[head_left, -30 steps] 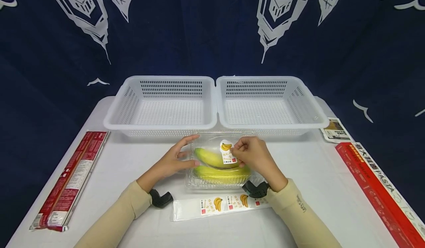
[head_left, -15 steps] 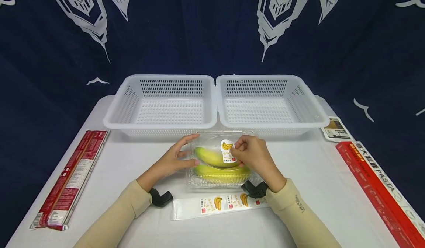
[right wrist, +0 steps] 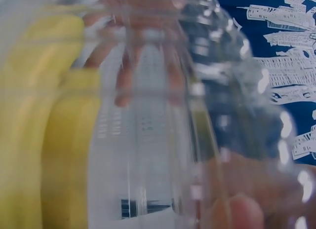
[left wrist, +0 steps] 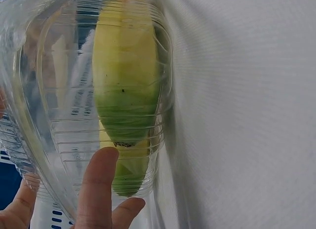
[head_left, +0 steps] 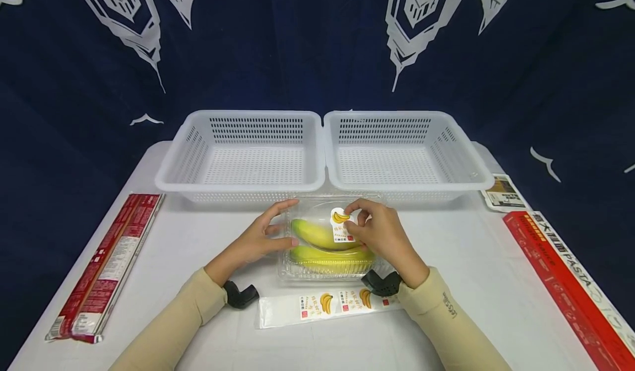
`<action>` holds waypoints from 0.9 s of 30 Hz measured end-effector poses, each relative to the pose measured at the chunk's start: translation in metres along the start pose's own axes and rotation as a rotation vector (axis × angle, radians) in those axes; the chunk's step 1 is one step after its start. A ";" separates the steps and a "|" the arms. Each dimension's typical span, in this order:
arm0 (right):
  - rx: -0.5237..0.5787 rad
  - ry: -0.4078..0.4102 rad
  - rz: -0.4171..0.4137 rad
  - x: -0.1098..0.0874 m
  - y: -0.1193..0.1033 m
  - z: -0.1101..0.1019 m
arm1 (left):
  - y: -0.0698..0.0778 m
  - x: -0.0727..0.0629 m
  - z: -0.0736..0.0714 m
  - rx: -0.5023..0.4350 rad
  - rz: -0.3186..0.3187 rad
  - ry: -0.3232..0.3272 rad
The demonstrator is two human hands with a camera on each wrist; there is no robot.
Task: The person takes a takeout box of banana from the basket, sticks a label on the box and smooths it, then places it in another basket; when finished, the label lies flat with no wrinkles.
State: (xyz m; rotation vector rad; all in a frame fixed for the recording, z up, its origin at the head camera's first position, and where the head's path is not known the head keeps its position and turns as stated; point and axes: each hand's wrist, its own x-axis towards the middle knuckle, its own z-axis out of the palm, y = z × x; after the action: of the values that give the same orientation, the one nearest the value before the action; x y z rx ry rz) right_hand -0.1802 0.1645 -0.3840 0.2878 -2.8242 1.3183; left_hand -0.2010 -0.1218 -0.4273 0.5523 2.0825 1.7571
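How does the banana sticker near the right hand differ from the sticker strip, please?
The banana sticker is a single label over the clear lid; the sticker strip, on the table, carries at least two. The banana sticker's print reads upright; the sticker strip's print runs sideways. Both bear a yellow banana picture.

Place type: a packing-style work station; whether in a home, shop or lab cannot be determined. Evidence: a white-covered desk (head_left: 198, 227) stands before a navy curtain (head_left: 278, 46) printed with white buildings. It carries two white slotted baskets (head_left: 240, 188) side by side, a clear plastic box (head_left: 322, 275) of bananas (head_left: 317, 235) and a strip of banana labels (head_left: 329, 307).
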 end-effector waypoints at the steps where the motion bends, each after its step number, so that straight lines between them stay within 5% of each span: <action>1: 0.005 -0.006 0.002 0.000 0.000 0.000 | 0.000 0.000 0.000 -0.001 0.001 0.001; 16: -0.035 -0.084 -0.041 0.002 -0.003 -0.003 | -0.001 0.000 -0.001 0.013 -0.003 0.001; 27: 0.141 -0.246 -0.067 -0.001 -0.001 -0.021 | 0.001 -0.001 -0.001 0.007 0.000 -0.007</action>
State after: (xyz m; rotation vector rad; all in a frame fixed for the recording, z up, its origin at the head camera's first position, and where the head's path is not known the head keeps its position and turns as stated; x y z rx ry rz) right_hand -0.1806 0.1804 -0.3700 0.5808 -2.8854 1.5717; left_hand -0.2007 -0.1230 -0.4262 0.5602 2.0843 1.7463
